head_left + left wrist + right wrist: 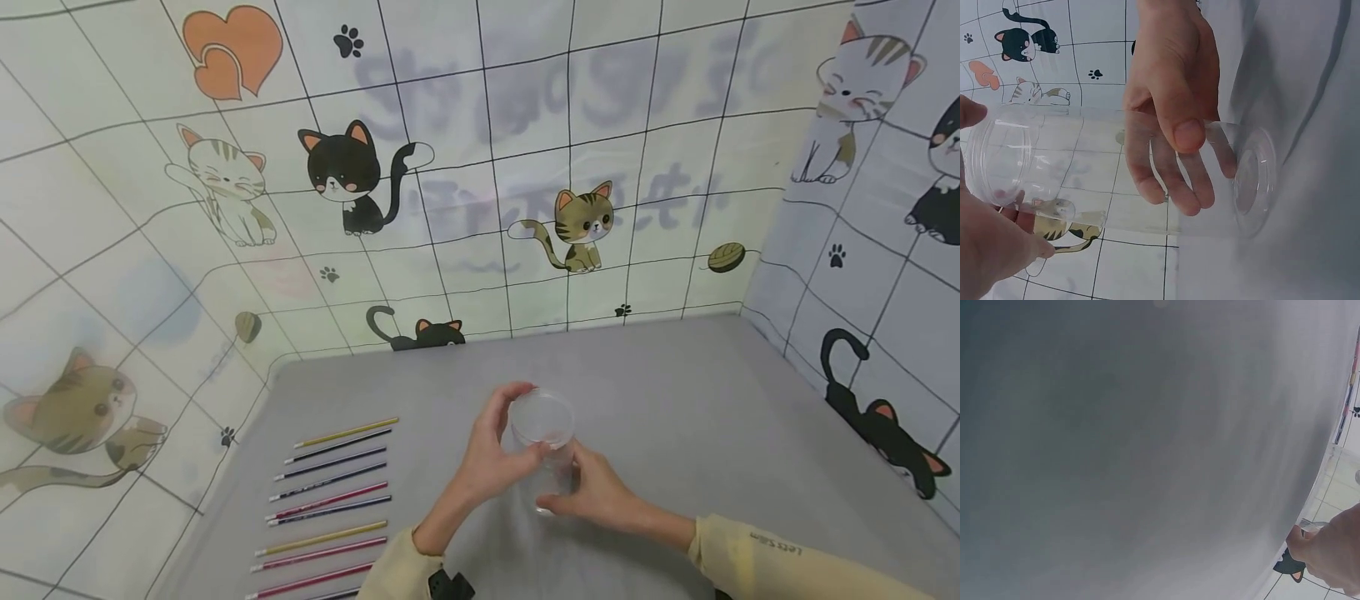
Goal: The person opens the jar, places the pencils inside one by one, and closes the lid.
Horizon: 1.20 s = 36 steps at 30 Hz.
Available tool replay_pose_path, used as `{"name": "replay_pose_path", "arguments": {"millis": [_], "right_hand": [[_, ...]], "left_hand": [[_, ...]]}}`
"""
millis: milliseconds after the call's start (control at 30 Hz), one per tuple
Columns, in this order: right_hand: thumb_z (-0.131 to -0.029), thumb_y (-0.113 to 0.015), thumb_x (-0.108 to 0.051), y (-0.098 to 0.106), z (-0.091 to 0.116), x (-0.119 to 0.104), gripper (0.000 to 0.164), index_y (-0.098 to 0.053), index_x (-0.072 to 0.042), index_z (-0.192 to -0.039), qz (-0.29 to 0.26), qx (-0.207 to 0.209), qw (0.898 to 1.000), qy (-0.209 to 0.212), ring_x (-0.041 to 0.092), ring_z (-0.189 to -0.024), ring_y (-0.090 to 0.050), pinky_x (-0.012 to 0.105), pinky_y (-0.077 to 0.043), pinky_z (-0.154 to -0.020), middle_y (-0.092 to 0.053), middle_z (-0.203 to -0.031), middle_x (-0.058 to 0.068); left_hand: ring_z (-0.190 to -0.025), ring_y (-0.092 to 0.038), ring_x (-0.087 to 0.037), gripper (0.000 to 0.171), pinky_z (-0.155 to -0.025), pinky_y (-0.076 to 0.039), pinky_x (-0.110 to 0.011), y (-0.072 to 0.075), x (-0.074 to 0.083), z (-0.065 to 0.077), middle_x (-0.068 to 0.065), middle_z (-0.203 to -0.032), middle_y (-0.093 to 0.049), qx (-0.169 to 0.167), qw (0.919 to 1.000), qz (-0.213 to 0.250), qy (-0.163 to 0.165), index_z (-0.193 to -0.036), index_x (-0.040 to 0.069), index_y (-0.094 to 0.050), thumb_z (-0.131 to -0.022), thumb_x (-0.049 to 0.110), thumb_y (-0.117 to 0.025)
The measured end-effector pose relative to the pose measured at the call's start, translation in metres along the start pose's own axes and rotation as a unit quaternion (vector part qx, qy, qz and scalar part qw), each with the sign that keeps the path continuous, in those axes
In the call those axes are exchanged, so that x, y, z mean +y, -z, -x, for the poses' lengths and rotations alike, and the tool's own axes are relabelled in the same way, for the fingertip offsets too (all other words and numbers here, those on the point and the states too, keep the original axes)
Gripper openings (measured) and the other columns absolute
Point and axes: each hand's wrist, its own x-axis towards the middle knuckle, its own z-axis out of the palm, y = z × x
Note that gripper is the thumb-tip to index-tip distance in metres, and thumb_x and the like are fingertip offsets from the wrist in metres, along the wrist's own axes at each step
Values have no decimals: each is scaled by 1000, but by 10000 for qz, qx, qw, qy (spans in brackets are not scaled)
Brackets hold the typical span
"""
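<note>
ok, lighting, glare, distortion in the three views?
Head: soft, even light; patterned backdrop with bowed grid lines, lens or cloth folds unclear. Left wrist: faint highlights on the clear container, walls low-contrast. Right wrist: mostly soft, nearly featureless grey tabletop, darker toward upper left.

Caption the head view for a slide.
Left hand and right hand hold a clear container beside a row of pencils.
</note>
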Motion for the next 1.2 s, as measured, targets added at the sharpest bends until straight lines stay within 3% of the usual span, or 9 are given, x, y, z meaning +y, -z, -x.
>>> {"name": "replay_pose_path", "arguments": {"millis": [200, 433, 700, 900, 1100, 1200], "right_hand": [[-78, -88, -29, 1, 0, 1, 73, -48, -16, -138, -41, -45, 9999, -89, 18, -117, -57, 55, -48, -94, -58, -135, 1], [-78, -88, -28, 0, -1, 1, 74, -47, -15, -139, -80, -39, 9999, -65, 19, -121, -55, 57, -47, -95, -58, -136, 2], [-78, -88, -26, 0, -1, 3, 77, -46, -12, -140, -99, -41, 9999, -1, 19, -120, -56, 54, -48, -95, -56, -137, 4], [-75, -89, -23, 0, -2, 3, 76, -48, -11, -138, -4, 56, 9999, 100, 17, -120, -56, 50, -49, -94, -59, -135, 3], [-77, -88, -25, 1, -1, 2, 73, -49, -13, -137, -49, 19, 10000, 23, 16, -118, -57, 54, -48, -95, -59, -134, 2], [-78, -88, -26, 1, 0, 3, 74, -48, -14, -139, -91, -29, 10000, -1, 18, -119, -56, 56, -47, -95, -57, -136, 2]], "left_hand": [[-126, -45, -27, 71, -112, -28, -56, -3, 0, 0, -9, -130, -53, 378, 9973, -624, 88, -133, 5, -48, -75, 15, -88], [-128, -45, -28, 66, -111, -30, -55, -3, 0, 0, -12, -137, -50, 128, 9990, -408, -91, -139, 0, -45, -80, 6, -75], [-124, -43, -25, 76, -104, -32, -59, -5, 0, 0, -8, -132, -49, 325, 9956, -868, 97, -136, 8, -45, -75, 22, -88], [-125, -46, -28, 73, -103, -37, -57, -6, 1, -1, -14, -137, -48, 108, 9969, -777, -61, -140, 6, -43, -78, 14, -79], [-116, -45, -22, 71, -98, -37, -50, -9, 2, -1, -6, -124, -50, 497, 9935, -1020, 52, -130, 8, -47, -74, 22, -87], [-117, -44, -24, 77, -97, -35, -52, -9, 2, 0, -6, -127, -50, 550, 9929, -1049, 146, -132, 11, -46, -71, 27, -90]]}}
